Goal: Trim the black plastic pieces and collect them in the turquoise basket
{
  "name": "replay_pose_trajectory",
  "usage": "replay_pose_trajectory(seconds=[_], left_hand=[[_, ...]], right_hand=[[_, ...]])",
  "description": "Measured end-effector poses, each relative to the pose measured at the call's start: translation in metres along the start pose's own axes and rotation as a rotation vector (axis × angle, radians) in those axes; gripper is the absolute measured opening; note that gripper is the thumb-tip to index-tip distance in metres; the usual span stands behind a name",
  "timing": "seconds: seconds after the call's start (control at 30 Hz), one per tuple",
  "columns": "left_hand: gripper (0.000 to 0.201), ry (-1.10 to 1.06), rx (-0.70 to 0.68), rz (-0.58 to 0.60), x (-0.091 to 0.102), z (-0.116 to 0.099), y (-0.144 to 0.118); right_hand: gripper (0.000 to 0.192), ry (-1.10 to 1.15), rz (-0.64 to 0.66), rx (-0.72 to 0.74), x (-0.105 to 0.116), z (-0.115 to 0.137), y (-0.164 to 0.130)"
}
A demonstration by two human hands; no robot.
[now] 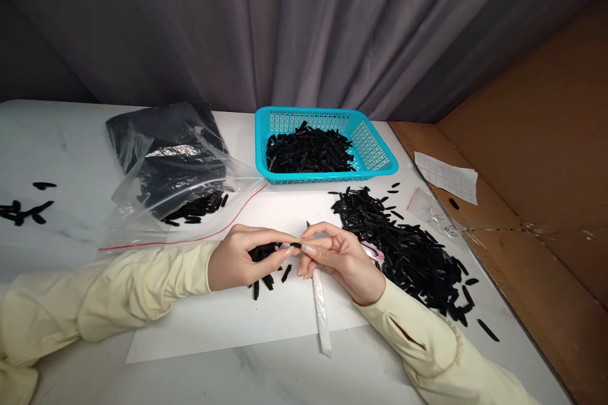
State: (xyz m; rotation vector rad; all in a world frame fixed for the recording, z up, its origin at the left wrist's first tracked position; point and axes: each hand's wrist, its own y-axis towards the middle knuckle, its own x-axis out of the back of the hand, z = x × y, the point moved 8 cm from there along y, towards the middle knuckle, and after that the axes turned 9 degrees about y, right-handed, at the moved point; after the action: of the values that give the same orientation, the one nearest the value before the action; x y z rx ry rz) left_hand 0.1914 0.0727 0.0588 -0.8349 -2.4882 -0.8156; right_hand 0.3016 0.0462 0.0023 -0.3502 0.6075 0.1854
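Above a white sheet of paper point(190, 323), my left hand point(247, 256) pinches a small black elongated piece point(295, 245) between thumb and forefinger. My right hand point(339, 259) meets it from the other side, thumb and forefinger closed on the same piece. A slim tool point(322, 316) with a dark pointed tip and a white wrapped handle passes among my right fingers; its middle is hidden. Beneath my left hand lie several loose black pieces point(268, 281). A pink hair clip point(373, 252) shows beside my right hand, partly covered.
A blue basket point(375, 172) of black pieces stands at the back. To the right spreads a large black pile point(403, 247). Clear zip bags point(142, 215) with black contents lie left. A brown cardboard wall point(536, 107) and a printed paper slip point(446, 177) are far right.
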Motion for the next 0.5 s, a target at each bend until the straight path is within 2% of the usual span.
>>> replay_pose_trajectory(seconds=[0.5], left_hand=[[0.022,0.002,-0.019,0.000,0.0002,-0.0005,-0.0011]], right_hand=[[0.024,0.011,-0.039,-0.015,0.0034,-0.0001,-0.0004]])
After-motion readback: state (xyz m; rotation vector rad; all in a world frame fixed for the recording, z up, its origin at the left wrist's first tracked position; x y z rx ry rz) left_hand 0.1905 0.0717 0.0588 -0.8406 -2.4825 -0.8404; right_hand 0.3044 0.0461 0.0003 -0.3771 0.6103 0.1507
